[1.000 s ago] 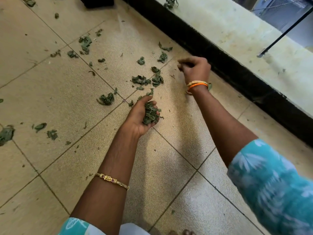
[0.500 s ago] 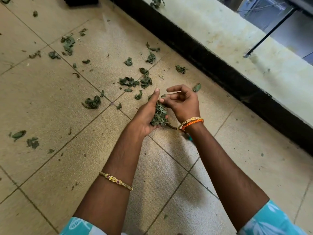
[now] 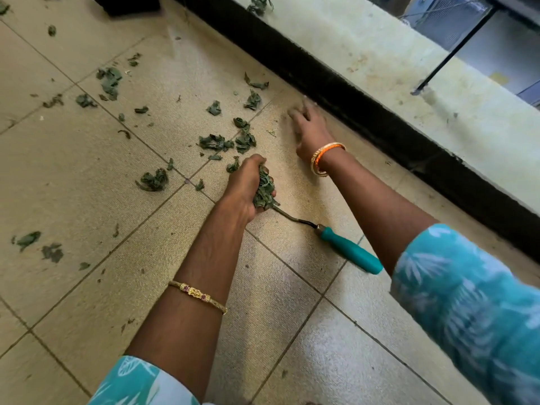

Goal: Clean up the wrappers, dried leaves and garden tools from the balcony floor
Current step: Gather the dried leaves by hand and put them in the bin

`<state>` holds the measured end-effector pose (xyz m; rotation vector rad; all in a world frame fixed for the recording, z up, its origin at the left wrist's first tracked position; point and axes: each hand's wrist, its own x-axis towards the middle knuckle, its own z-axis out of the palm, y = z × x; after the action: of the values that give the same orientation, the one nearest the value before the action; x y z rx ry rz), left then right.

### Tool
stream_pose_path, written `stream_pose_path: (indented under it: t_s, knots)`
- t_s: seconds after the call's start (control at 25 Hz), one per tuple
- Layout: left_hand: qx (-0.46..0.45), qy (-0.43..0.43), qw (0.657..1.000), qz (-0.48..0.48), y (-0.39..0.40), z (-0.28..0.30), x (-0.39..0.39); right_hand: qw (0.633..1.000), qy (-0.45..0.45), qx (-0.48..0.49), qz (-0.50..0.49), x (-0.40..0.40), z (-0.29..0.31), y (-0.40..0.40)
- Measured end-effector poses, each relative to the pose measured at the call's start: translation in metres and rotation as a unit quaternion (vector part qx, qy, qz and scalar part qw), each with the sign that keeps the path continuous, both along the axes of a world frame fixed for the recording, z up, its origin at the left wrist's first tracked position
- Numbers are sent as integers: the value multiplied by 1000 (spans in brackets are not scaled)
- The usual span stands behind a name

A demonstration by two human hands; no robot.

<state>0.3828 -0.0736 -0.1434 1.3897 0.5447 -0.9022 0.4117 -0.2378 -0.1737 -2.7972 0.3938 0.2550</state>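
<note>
We're partway: left hand (image 3: 244, 190) curled round a wad of dried leaves (image 3: 264, 190), mid-floor. Right hand (image 3: 306, 124), fingers spread, blurred, reaches at 1 o'clock; can't tell if it holds anything. Loose leaves (image 3: 216, 141) scattered 10–12 o'clock; garden tool (image 3: 349, 249) at 4 o'clock, untouched.

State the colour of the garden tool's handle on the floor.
Teal green; the handle shows in the head view, beside the right forearm.

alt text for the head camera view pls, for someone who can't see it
A person's left hand grips a bunch of dried leaves above a tiled balcony floor, while the right hand reaches toward the black base of the ledge. A teal-handled garden tool lies between the forearms, and more leaves are scattered around.
</note>
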Motion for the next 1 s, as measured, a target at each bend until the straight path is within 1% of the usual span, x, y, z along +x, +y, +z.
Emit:
stream_pose_path:
  t_s: [0.04,0.08,0.16,0.24,0.36,0.48,0.52,0.56,0.6,0.64,0.68,0.72,0.76,0.88,0.96,1.0]
  knots:
    - [-1,1,1000,12,0,1,0,999,10,-23,22,4,-6,-2]
    - [-4,1,1000,25,0,1,0,999,1,-37,21,4,-10,-2]
    - [-10,6,999,44,3,3,1,995,-65,-72,-23,-2,-14,1]
    - [-17,16,999,39,5,3,0,986,-136,-91,-36,-6,-16,5]
    - [-24,31,999,14,6,2,-4,980,-181,-33,-81,-15,-6,-2]
    - [-19,34,999,-7,6,-2,-5,958,-239,22,-155,-40,13,-18]
    - [-11,32,999,-18,5,-4,-6,954,-239,38,-178,-50,15,-24]
    - [-3,30,999,-32,4,-7,-7,957,-213,49,-190,-59,17,-28]
    - [3,28,999,-46,4,-9,-9,969,-158,52,-185,-66,14,-32]
    - [8,25,998,-55,3,-10,-11,981,-91,49,-167,-69,9,-35]
    - [10,22,998,-59,1,-11,-12,988,-42,41,-141,-72,3,-35]
    - [8,18,998,-60,0,-12,-13,992,-29,35,-116,-73,-3,-34]
    - [2,14,998,-59,-1,-12,-14,994,-48,36,-95,-74,-12,-32]
    - [-11,6,999,-48,1,-13,-18,987,-150,23,-54,-74,-26,-22]
    - [-17,7,999,-35,5,-15,-22,983,-178,1,-47,-70,-28,-18]
    - [-17,8,999,-28,8,-15,-25,983,-176,-9,-55,-68,-26,-18]
